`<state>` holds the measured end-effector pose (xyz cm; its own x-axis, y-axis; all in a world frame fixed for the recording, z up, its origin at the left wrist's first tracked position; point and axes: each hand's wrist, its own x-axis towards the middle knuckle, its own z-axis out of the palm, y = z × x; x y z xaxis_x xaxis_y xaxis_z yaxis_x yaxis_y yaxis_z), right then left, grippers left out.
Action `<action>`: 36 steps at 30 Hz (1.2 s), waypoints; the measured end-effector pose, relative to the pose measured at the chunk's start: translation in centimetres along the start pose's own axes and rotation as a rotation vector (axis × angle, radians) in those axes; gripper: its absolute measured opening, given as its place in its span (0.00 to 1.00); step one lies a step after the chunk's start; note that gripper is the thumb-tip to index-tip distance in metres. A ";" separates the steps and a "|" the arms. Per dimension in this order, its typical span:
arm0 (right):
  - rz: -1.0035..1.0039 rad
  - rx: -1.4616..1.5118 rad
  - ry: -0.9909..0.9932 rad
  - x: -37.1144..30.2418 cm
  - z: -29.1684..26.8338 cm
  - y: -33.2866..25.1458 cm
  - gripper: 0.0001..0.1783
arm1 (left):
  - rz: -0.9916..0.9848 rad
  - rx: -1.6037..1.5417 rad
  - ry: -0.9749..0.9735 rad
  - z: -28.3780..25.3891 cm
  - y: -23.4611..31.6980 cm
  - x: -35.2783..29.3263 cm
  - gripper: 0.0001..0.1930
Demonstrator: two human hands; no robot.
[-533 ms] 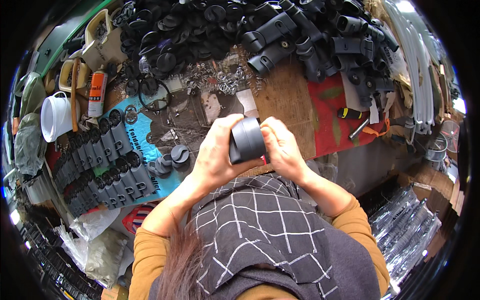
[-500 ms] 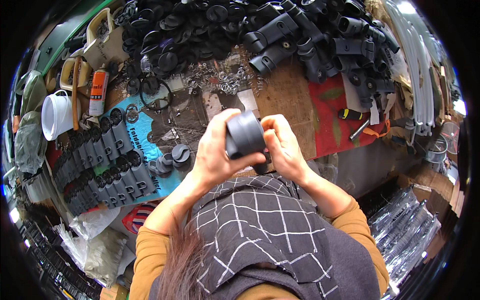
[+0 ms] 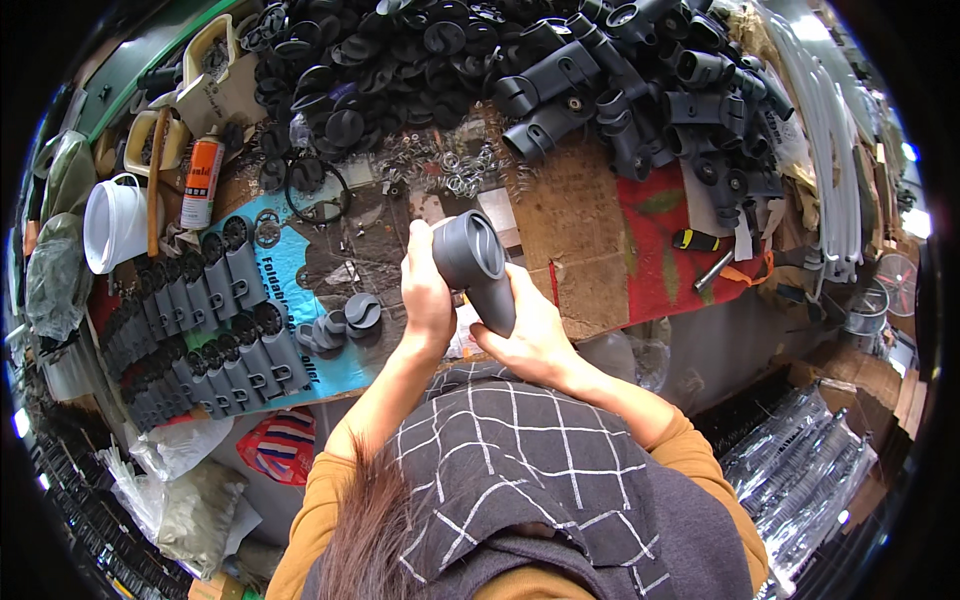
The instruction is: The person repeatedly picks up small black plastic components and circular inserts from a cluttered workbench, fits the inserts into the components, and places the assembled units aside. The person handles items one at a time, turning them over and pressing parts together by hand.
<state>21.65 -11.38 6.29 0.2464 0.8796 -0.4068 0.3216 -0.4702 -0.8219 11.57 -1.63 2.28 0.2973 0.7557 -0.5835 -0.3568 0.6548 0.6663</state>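
Note:
Above the front of the bench, both hands hold a dark grey plastic tube joint (image 3: 462, 256) with a round knob-like head and a tubular stem. My left hand (image 3: 428, 296) is closed against the left side of the head. My right hand (image 3: 532, 338) wraps round the stem, which slants down toward me. The grooved round cap (image 3: 486, 247) on the head faces right. Several loose grooved caps (image 3: 362, 312) lie to the left of my hands, beside rows of grey tube joints (image 3: 215, 285).
Black caps (image 3: 345, 125) and tube joints (image 3: 560, 75) heap at the back. Metal springs (image 3: 460, 175) lie scattered before them. A spray can (image 3: 202, 182) and white bucket (image 3: 112, 228) stand left; a yellow-black screwdriver (image 3: 696, 240) rests on red cloth (image 3: 655, 270) at right.
The tube joint has turned so its cap and stem now show. My right hand has moved from the joint's right side down onto the stem.

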 end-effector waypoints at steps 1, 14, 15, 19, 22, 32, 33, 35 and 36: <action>0.022 0.045 -0.020 0.0 0.0 0.0 0.39 | 0.086 0.073 0.012 -0.1 -0.4 0.2 0.26; -0.343 -0.175 0.141 1.9 -1.4 1.8 0.14 | -0.007 0.214 -0.269 -1.7 -2.2 -0.1 0.27; -0.371 -0.230 0.132 1.9 -1.5 1.9 0.14 | -0.036 0.211 -0.272 -1.8 -2.2 -0.2 0.27; -0.349 -0.204 0.217 1.7 -1.6 2.3 0.19 | -0.075 0.149 -0.253 -1.9 -2.5 0.4 0.28; -0.136 0.016 0.111 0.8 -0.5 2.4 0.48 | -0.059 0.049 -0.198 -1.6 -3.1 1.2 0.27; 0.241 -0.280 0.359 0.2 -2.3 11.4 0.57 | -0.394 0.432 -0.217 -1.3 -7.4 3.5 0.32; 0.316 -0.308 0.414 0.7 -3.4 12.3 0.58 | -0.386 0.475 -0.169 -1.8 -7.5 3.7 0.29; 0.392 -0.439 0.349 1.4 -5.0 13.2 0.61 | -0.343 0.550 -0.167 -3.2 -7.3 3.9 0.26; 0.218 -0.593 0.436 2.1 -5.6 13.1 0.59 | -0.294 0.588 -0.155 -3.8 -7.2 3.8 0.24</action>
<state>31.54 -16.15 -3.10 0.6592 0.7127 -0.2400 0.6307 -0.6978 -0.3396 11.91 -3.47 -6.47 0.4479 0.5090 -0.7351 0.2868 0.6969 0.6573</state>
